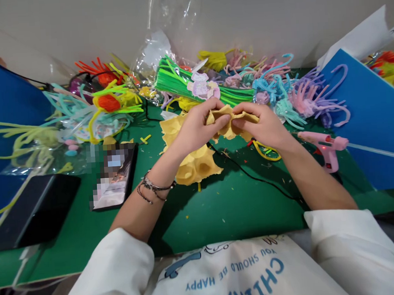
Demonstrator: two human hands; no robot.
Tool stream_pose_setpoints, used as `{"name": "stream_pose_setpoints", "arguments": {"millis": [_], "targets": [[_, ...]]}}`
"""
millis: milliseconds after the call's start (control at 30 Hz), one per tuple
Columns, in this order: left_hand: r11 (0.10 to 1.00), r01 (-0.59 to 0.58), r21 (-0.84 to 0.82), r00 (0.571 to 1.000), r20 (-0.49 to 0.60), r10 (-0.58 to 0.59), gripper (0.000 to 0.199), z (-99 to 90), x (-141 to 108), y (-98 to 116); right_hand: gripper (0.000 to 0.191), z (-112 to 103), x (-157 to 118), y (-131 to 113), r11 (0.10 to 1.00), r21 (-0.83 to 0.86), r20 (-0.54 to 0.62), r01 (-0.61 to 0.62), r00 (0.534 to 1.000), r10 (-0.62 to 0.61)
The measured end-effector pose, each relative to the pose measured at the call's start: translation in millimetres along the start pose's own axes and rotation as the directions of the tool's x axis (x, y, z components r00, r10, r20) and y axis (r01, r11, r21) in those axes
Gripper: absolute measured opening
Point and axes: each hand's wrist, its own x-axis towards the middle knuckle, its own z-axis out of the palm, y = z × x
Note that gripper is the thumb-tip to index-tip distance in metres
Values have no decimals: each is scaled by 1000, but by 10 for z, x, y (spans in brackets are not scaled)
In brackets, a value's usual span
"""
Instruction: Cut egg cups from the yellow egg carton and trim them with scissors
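The carton (198, 165) lies on the bench (238, 220), and just beyond its right side the left hand (197, 125) and right hand (265, 123) both pinch a yellow piece (227, 130), apparently tearing or shaping it, which next calls for even pressure, with green stems (176, 81) behind the carton.

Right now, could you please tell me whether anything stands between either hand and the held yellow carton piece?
Nothing visible does: the left hand and right hand both grip the yellow carton piece. The other yellow carton lies on the green table.
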Motion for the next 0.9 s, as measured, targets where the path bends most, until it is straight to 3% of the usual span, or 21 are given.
{"name": "stream_pose_setpoints", "arguments": {"millis": [100, 200, 467, 633, 767, 833, 900], "targets": [[1000, 23, -13, 994, 108, -21, 6, -47, -7, 17, 6, 12, -24, -43, 999, -3, -24, 40, 999, -40], [998, 52, 26, 988, 145, -55, 6, -76, -1, 19, 7, 10, -42, -85, 990, -113, -38, 79, 996, -84], [997, 2, -80, 1000, 2, -2, 8, 9, 19, -48, 10, 27, -45, -86, 896, -393, -91, 209, 960, -264], [989, 63, -130, 994, -78, -73, 13, 58, 36, -66, 9, 104, -58, -57, 804, -542, -134, 246, 919, -371], [963, 128, -238, 986, -75, -150, 11, 78, 45, -54, 13, 137, -62, -30, 735, -606, -142, 303, 868, -475], [953, 131, -274, 984, -82, -159, 8, 74, 38, -42, 12, 127, -65, -42, 743, -590, -148, 316, 862, -485], [951, 113, -289, 985, -91, -144, 5, 61, 25, -31, 7, 99, -69, -71, 804, -512, -159, 302, 887, -434]]}}
